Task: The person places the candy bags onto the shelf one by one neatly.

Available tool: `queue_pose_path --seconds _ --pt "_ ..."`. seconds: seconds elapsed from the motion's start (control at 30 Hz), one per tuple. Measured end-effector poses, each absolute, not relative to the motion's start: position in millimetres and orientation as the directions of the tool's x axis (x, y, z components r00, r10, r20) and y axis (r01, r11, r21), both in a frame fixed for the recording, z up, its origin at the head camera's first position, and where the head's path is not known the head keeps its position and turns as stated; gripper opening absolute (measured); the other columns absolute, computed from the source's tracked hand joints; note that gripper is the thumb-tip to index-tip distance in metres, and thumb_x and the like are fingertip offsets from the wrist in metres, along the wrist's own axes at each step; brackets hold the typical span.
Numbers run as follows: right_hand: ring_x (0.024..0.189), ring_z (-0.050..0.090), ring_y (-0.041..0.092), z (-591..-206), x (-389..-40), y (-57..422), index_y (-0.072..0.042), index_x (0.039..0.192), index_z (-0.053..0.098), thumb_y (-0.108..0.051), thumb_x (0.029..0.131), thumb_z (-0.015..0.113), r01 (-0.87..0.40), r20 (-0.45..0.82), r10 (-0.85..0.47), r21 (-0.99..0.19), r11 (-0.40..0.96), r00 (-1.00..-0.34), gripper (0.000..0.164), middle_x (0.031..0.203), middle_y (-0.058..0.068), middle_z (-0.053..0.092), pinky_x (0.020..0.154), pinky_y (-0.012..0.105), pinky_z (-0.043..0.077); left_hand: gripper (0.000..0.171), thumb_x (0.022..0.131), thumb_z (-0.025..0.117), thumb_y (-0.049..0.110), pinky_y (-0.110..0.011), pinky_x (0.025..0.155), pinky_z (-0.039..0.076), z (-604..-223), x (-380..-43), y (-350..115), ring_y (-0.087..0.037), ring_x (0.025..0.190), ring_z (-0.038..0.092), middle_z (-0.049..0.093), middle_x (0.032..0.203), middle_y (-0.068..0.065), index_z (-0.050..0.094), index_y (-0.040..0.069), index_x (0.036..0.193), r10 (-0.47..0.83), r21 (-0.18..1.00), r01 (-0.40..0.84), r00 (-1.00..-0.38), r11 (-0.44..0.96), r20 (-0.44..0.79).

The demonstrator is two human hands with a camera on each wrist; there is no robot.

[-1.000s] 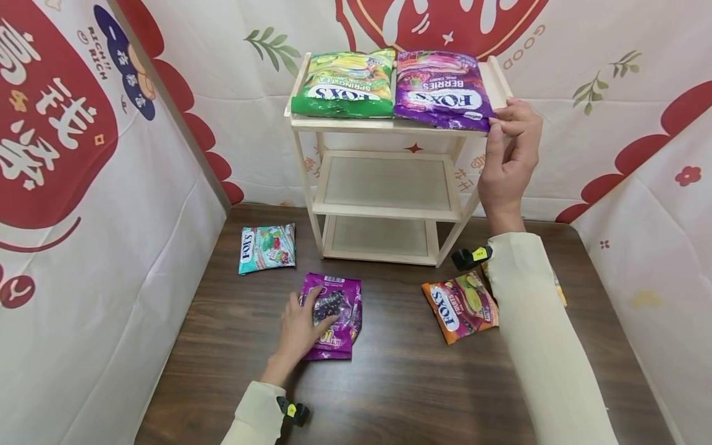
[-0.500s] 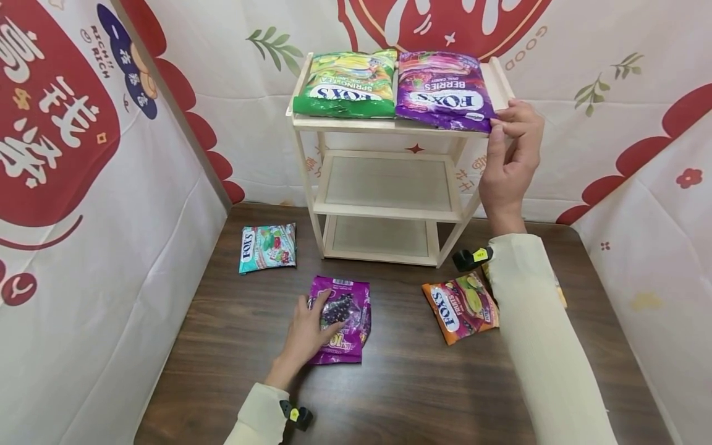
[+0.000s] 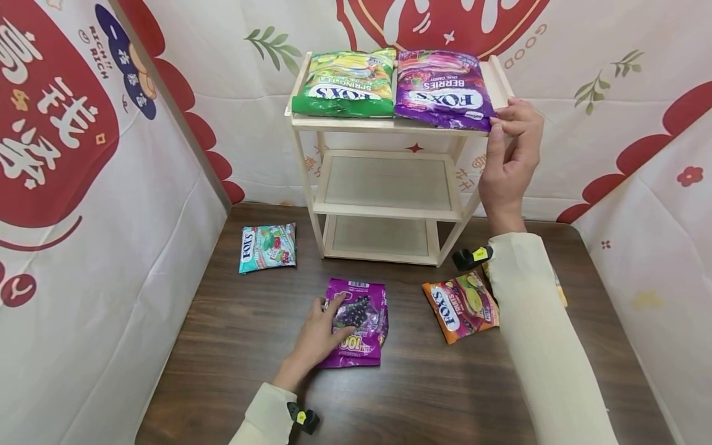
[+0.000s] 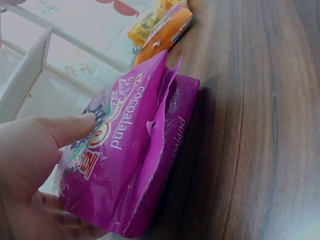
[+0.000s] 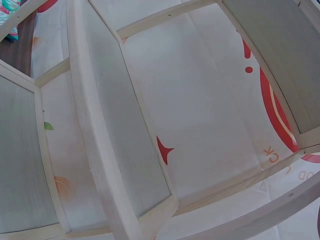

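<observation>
In the head view, my left hand (image 3: 319, 334) grips a purple bag of grape gummies (image 3: 361, 315) on the table. The left wrist view has the thumb across the bag's printed front, the fingers at its other side and a second purple layer (image 4: 187, 110) behind it. At the shelf's top right corner, my right hand (image 3: 514, 154) pinches the near corner of a purple Fox's Berries candy bag (image 3: 442, 86). A green Fox's Spring Tea bag (image 3: 345, 83) lies left of it on the top board. No hand shows in the right wrist view, only the shelf.
A pale wooden three-tier shelf (image 3: 386, 213) stands at the table's back. On the table (image 3: 417, 395), a teal Fox's bag (image 3: 268, 248) lies to the left. An orange Fox's Fruits bag (image 3: 461, 306) lies to the right, with a yellow bag (image 3: 559, 290) partly hidden by the right sleeve.
My left hand has moved the purple grape gummy bag to the right across the table, slightly nearer me. My right hand stays at the shelf corner, and the other bags keep their places.
</observation>
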State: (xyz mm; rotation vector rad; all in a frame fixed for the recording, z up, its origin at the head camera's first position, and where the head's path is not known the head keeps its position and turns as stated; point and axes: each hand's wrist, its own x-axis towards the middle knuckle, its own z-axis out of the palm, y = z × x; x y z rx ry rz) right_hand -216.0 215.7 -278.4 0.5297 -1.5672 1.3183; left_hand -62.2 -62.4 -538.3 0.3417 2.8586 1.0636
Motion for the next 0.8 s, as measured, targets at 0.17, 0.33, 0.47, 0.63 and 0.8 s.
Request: queue_pose_path --seconds 0.17,0.33,0.47,0.63,0.8 --pt "0.123 0.042 0.026 -278 -216 215 0.009 0.093 0.054 -0.005 0.087 0.049 -0.813 0.871 0.246 -0.488 0.318 -0.426 0.016 0.11 0.005 0.056 0.109 0.04 0.031 0.071 0.086 0.07 0.038 -0.049 0.076 0.052 -539 -61 -58 -0.037 0.104 0.051 0.04 0.124 -0.023 0.038 0.019 0.146 0.259 0.686 0.184 -0.966 0.704 -0.007" --pt "0.123 0.042 0.025 -278 -217 214 0.008 0.092 0.053 -0.003 0.087 0.048 -0.81 0.869 0.245 -0.49 0.322 -0.429 0.013 0.11 0.012 0.055 0.109 0.04 0.031 0.074 0.086 0.07 0.033 -0.054 0.086 0.049 -545 -61 -64 -0.038 0.105 0.054 0.041 0.126 -0.021 0.035 0.013 0.148 0.217 0.79 0.146 -0.976 0.596 0.017" --pt "0.123 0.041 0.025 -279 -217 214 0.013 0.094 0.05 -0.006 0.088 0.049 -0.805 0.866 0.246 -0.497 0.324 -0.435 0.019 0.11 0.01 0.055 0.11 0.039 0.03 0.077 0.086 0.07 0.031 -0.056 0.094 0.043 -551 -60 -70 -0.04 0.111 0.052 0.042 0.128 -0.024 0.032 0.005 0.147 0.144 0.856 0.079 -0.99 0.512 0.005" --pt "0.124 0.041 0.023 -279 -217 214 0.005 0.092 0.054 -0.003 0.088 0.048 -0.798 0.859 0.251 -0.51 0.322 -0.447 0.011 0.11 0.005 0.055 0.109 0.038 0.03 0.074 0.086 0.071 0.029 -0.052 0.092 0.045 -555 -61 -72 -0.036 0.108 0.052 0.043 0.124 -0.026 0.035 0.003 0.144 0.084 0.903 -0.019 -0.995 0.429 -0.06" --pt "0.123 0.041 0.024 -279 -217 214 0.002 0.092 0.055 -0.001 0.088 0.048 -0.801 0.861 0.253 -0.505 0.322 -0.441 0.009 0.11 0.01 0.055 0.109 0.039 0.03 0.073 0.083 0.075 0.028 -0.049 0.088 0.047 -553 -64 -69 -0.033 0.102 0.053 0.045 0.12 -0.025 0.04 0.004 0.142 0.03 0.914 -0.092 -0.993 0.396 -0.113"
